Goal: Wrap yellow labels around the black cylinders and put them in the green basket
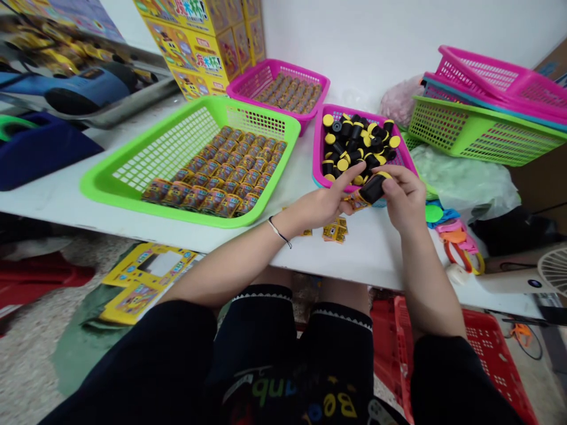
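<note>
My right hand (404, 198) pinches a small black cylinder (372, 189) with a yellow end, held tilted above the front of the table. Against its lower left end sits a printed orange sleeve (357, 202), gripped by my left hand (328, 203) with the index finger stretched out over it. How far the sleeve reaches around the cylinder cannot be made out. Just below my hands lies a small pile of flat printed sleeves (335, 230). Behind them, a pink basket (317, 153) holds many loose black cylinders with yellow ends (354, 141).
A green basket (106, 183) at left holds rows of wrapped cylinders (230, 171); another pink basket (248, 88) stands behind it. Yellow printed boxes (199, 47) are stacked at the back. Stacked baskets (482, 130), coloured bands (460, 239) and a fan (553, 268) are at right.
</note>
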A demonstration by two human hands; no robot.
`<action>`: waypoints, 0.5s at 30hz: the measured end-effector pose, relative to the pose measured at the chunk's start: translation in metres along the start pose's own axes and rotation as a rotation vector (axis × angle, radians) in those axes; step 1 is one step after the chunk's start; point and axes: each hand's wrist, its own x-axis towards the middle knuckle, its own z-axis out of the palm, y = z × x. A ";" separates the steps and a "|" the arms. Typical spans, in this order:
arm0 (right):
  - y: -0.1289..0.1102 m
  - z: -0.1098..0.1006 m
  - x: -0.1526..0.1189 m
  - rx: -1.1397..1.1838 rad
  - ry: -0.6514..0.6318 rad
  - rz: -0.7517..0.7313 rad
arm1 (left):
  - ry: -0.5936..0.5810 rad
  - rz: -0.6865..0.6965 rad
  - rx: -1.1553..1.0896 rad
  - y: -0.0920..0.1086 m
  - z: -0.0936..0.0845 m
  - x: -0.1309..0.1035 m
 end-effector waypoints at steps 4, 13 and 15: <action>-0.004 -0.003 0.000 -0.060 -0.078 -0.081 | -0.015 0.062 0.029 0.000 -0.001 0.002; -0.013 -0.012 0.001 -0.014 -0.246 -0.002 | 0.105 0.211 -0.058 0.014 0.004 0.009; -0.010 -0.010 0.000 -0.005 -0.270 -0.007 | 0.134 0.216 -0.089 0.013 0.005 0.009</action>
